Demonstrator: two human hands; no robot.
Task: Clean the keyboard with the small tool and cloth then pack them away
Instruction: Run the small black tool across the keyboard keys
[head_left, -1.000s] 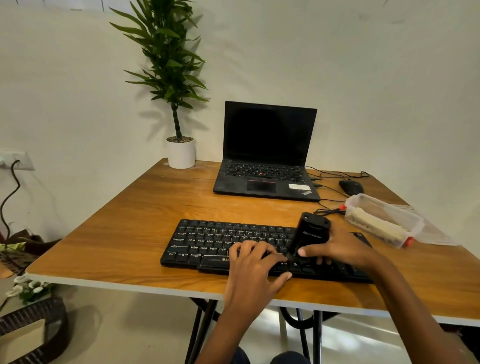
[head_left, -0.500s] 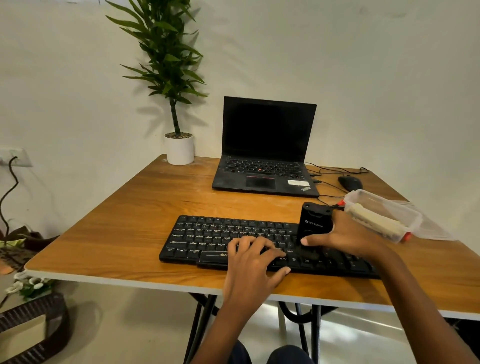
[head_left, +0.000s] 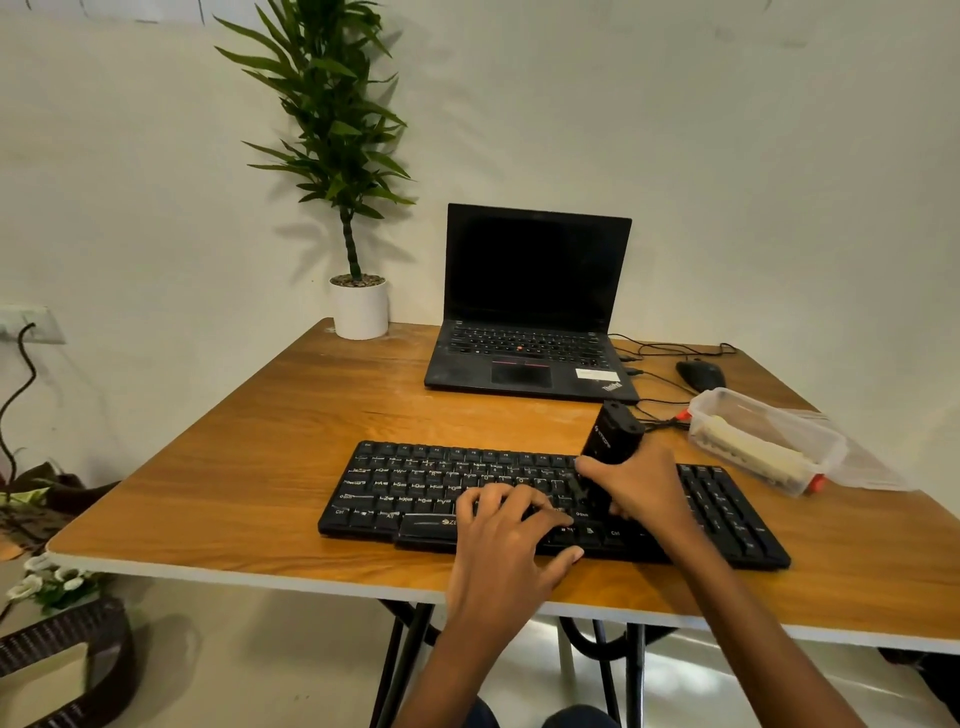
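The small tool (head_left: 610, 444) is held tip-down on the keyboard (head_left: 415, 483), gripped low by the right hand (head_left: 644, 486), fingers curled round it. The left hand (head_left: 506, 527) is laid loose on the keys. The tool looks hard and light.

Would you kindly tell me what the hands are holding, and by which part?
The right hand grips the small black tool round its lower half; the left hand holds nothing, fingers resting on the keyboard.
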